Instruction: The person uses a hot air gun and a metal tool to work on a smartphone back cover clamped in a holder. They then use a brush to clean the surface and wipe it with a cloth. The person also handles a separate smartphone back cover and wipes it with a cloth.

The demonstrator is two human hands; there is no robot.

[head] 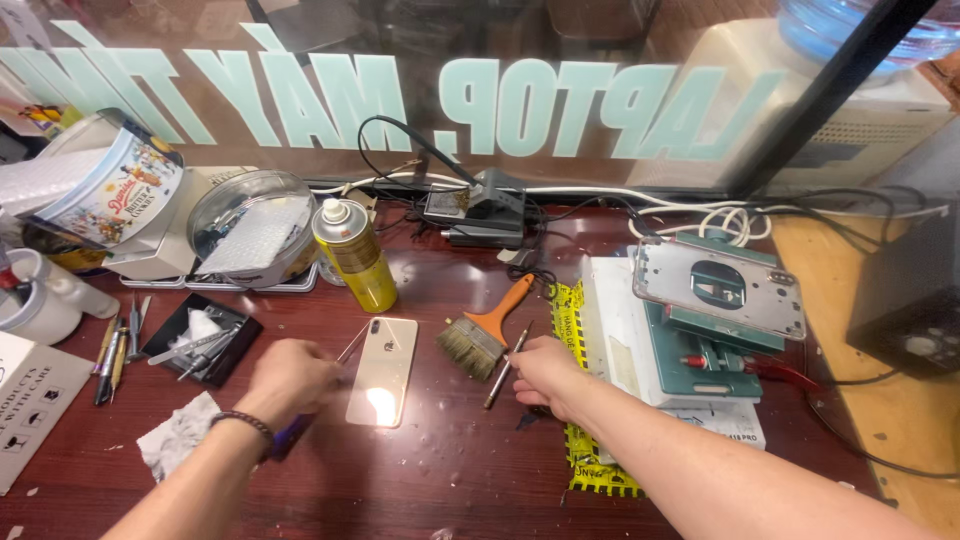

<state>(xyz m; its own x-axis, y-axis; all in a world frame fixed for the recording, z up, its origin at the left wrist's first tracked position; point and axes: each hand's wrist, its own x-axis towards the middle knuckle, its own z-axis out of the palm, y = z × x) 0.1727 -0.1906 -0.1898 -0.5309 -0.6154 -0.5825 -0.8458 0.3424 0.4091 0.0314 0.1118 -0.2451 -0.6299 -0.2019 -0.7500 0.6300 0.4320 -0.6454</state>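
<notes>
Wood, dark red and scuffed, makes up the workbench (pixel 440 470) we lean over, with a glass pane along its far edge. At the right sits a white and green clamping jig (pixel 690 345) carrying a silver phone frame (pixel 720 288), and yellow tape (pixel 580 460) pokes out from under its near side. At the back stands a black soldering station (pixel 480 215) with its cables. To the left we see a round clear tub (pixel 252 230), a yellow spray can (pixel 355 255) upright just beside it, and a black tray (pixel 205 345) of small tools.

Between our hands lies a gold phone (pixel 383 370), back side up, flat on the bench. An orange-handled brush (pixel 482 330) rests near its right, bristles toward us.

Our left hand (pixel 290 375) sits just left of the phone, fingers curled shut around a dark purple-handled tool (pixel 288 437), and a thin metal tip (pixel 352 345) reaches from the fist to the phone's upper left edge. Our right hand (pixel 545 372) lies well right of the phone, fingers pinched together on a slim metal pen-like tool (pixel 505 368) that slants beside the brush. A crumpled white wipe (pixel 180 435) lies near our left wrist.
</notes>
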